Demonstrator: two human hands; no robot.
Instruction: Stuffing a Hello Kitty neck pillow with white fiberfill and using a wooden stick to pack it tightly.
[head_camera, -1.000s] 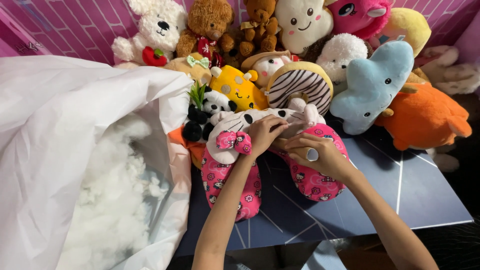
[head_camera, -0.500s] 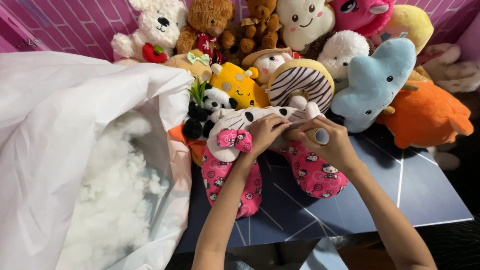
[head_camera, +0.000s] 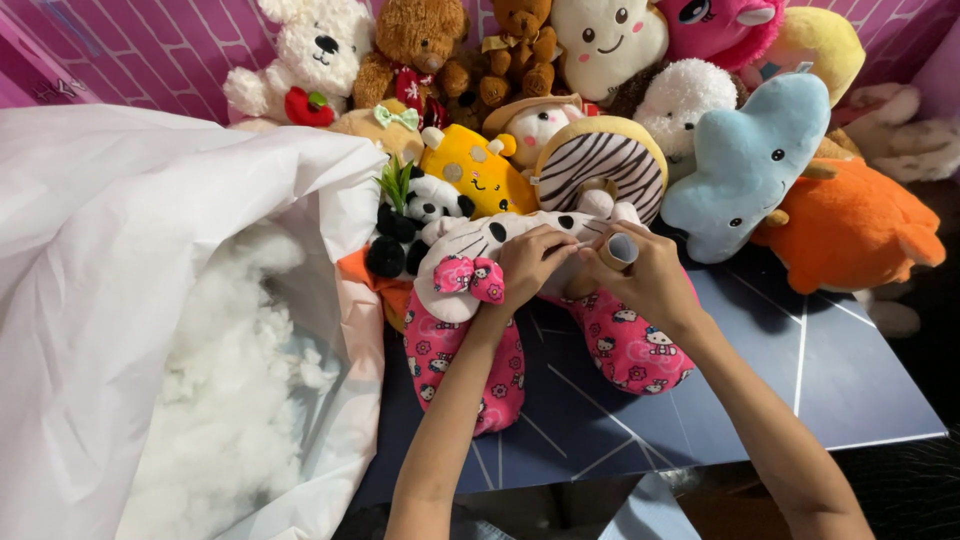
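A U-shaped plush neck pillow (head_camera: 630, 345) with a white cat head, a pink bow and pink printed arms lies on the dark blue table (head_camera: 760, 410). My left hand (head_camera: 525, 265) grips the cat head just right of the bow. My right hand (head_camera: 640, 275), with a large ring on one finger, pinches the white fabric at the top of the pillow, close to my left fingers. What lies between the fingertips is hidden.
A big white plastic bag (head_camera: 120, 230) full of white stuffing fluff (head_camera: 225, 400) fills the left side. Several plush toys crowd the back: a striped donut (head_camera: 600, 160), a blue star (head_camera: 745, 165), an orange toy (head_camera: 850, 225), a panda (head_camera: 415, 215), teddy bears.
My right hand has shifted up and left along the pillow's top, closer to my left hand. The left hand has kept its hold on the cat head.
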